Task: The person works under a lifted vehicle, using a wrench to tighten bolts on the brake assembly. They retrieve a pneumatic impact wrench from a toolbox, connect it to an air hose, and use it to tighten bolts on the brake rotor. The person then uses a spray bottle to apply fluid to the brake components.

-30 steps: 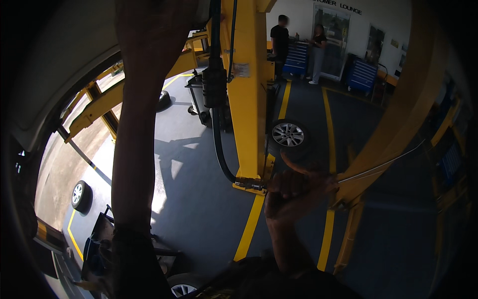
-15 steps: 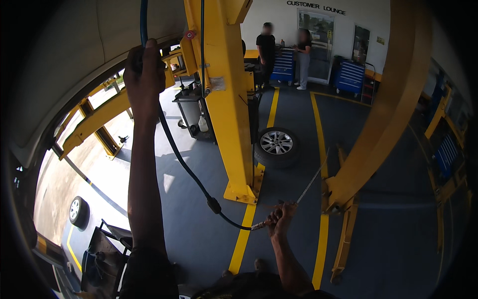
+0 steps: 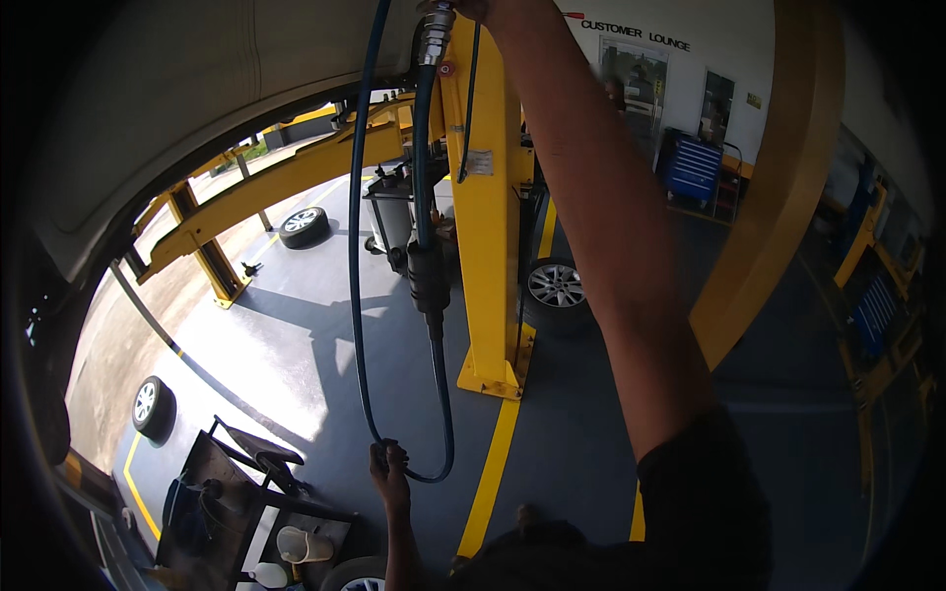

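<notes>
My left hand [image 3: 389, 460] is low in the middle, closed on a looped dark-blue hose [image 3: 358, 315]. My right arm reaches up across the right half to the top edge, where my right hand [image 3: 471, 10], partly cut off, grips at a silver hose fitting [image 3: 434, 34]. Below that fitting the hose runs down through a black bulky sleeve [image 3: 429, 281]. Just behind both hose runs stands a yellow lift post [image 3: 483, 256], with a thinner black line down its side.
A raised vehicle body [image 3: 168, 79] spans upper left. Yellow lift arm [image 3: 246, 197], loose wheels [image 3: 148, 404], black cart [image 3: 197, 502] lower left, waste-oil unit [image 3: 389, 222] behind the hose, second yellow beam [image 3: 778, 197] right, blue tool chest [image 3: 690, 167] by the back wall. Someone is mostly hidden behind my arm.
My hands have swapped heights: the right rose from low to the top edge with the fitting, while the left came down from high to grip the hose's lower loop.
</notes>
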Demonstrator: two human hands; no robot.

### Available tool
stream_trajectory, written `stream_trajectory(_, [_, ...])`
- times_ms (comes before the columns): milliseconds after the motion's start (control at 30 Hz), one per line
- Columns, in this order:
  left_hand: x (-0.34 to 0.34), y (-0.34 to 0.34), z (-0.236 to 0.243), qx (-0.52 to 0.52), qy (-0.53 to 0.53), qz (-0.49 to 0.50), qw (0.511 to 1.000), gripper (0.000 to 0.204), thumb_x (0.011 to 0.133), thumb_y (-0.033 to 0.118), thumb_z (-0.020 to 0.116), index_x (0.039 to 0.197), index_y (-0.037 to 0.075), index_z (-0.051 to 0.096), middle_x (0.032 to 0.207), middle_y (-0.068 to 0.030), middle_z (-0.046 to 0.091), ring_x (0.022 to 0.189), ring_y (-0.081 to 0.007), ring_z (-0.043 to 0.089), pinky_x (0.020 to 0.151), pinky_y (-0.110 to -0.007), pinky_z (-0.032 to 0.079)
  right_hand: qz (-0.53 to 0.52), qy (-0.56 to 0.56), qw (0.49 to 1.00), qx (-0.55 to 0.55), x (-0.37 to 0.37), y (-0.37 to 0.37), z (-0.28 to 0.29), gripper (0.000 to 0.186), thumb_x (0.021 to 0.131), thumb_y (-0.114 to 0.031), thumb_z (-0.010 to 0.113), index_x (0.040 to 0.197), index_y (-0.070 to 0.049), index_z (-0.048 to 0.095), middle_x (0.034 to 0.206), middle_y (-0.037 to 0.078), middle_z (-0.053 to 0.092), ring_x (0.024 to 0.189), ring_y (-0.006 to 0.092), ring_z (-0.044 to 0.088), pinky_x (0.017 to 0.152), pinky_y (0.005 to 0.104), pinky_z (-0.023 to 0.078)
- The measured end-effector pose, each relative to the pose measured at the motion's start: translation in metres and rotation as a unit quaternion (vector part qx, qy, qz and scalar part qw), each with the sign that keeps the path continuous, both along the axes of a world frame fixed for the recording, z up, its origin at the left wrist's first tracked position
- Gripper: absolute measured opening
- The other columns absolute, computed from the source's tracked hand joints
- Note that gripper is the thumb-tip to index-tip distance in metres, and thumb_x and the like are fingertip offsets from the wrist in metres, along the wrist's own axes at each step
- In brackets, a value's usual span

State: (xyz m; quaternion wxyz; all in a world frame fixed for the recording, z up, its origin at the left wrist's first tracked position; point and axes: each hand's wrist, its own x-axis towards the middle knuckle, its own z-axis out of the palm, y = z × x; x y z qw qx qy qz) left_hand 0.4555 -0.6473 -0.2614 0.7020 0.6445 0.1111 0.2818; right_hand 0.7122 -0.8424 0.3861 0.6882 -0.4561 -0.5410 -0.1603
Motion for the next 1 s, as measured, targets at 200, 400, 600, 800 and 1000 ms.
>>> stream_trajectory(200, [-0.092, 0.016, -0.006, -0.004, 0.041, 0.011, 0.999, 0.028, 0.106, 0.029, 0.06, 0.111, 0.002, 0.059, 0.087, -0.0057, 0.064, 0.082, -0.0158, 0.062, 0.076, -0.032, 0.052, -0.281, 0.111, 0.953, -0.013, -0.042, 0.183, -0.05, 0.049, 0.094, -0.046, 0.071, 0.112, 0.0, 0.07, 0.09, 0.012, 0.071, 0.081, 0.0223, 0.07, 0.067, 0.0398, 0.058])
stream_trajectory(400, [-0.177, 0.133, -0.033, -0.001, 0.158, 0.167, 0.973, 0.053, 0.098, 0.024, 0.061, 0.143, -0.002, 0.05, 0.133, -0.0153, 0.06, 0.123, -0.0267, 0.055, 0.105, -0.039, 0.042, -0.298, 0.073, 0.947, -0.097, -0.1, 0.18, -0.304, 0.03, 0.092, -0.033, 0.076, 0.085, -0.004, 0.076, 0.062, 0.015, 0.066, 0.057, 0.0263, 0.069, 0.056, 0.0385, 0.053])
stream_trajectory(600, [-0.056, 0.131, 0.301, 0.35, -0.304, 0.275, 0.843, 0.034, 0.107, 0.024, 0.051, 0.126, -0.002, 0.061, 0.131, -0.0182, 0.064, 0.126, -0.0273, 0.059, 0.111, -0.046, 0.044, -0.325, 0.091, 0.899, -0.279, -0.171, 0.118, -0.634, 0.034, 0.097, -0.04, 0.073, 0.1, -0.006, 0.076, 0.084, 0.013, 0.069, 0.072, 0.0256, 0.068, 0.065, 0.0372, 0.055])
stream_trajectory(800, [0.141, -0.008, 0.539, 0.296, -0.186, -0.062, 0.935, 0.043, 0.106, 0.043, 0.057, 0.119, 0.003, 0.062, 0.096, -0.0098, 0.067, 0.092, -0.0216, 0.066, 0.084, -0.035, 0.052, -0.064, 0.181, 0.913, -0.36, -0.295, 0.112, -0.763, 0.033, 0.095, -0.037, 0.076, 0.108, -0.007, 0.077, 0.104, 0.013, 0.072, 0.094, 0.0307, 0.072, 0.08, 0.0395, 0.06])
stream_trajectory(1000, [0.168, 0.043, 0.585, 0.355, -0.229, -0.18, 0.888, 0.049, 0.107, 0.051, 0.05, 0.114, 0.003, 0.06, 0.081, -0.002, 0.058, 0.074, -0.0107, 0.057, 0.073, -0.026, 0.045, -0.235, -0.016, 0.898, -0.372, -0.226, 0.013, -0.706, 0.029, 0.088, -0.045, 0.081, 0.093, -0.016, 0.079, 0.156, 0.014, 0.036, 0.146, 0.0378, 0.025, 0.113, 0.0523, 0.029])
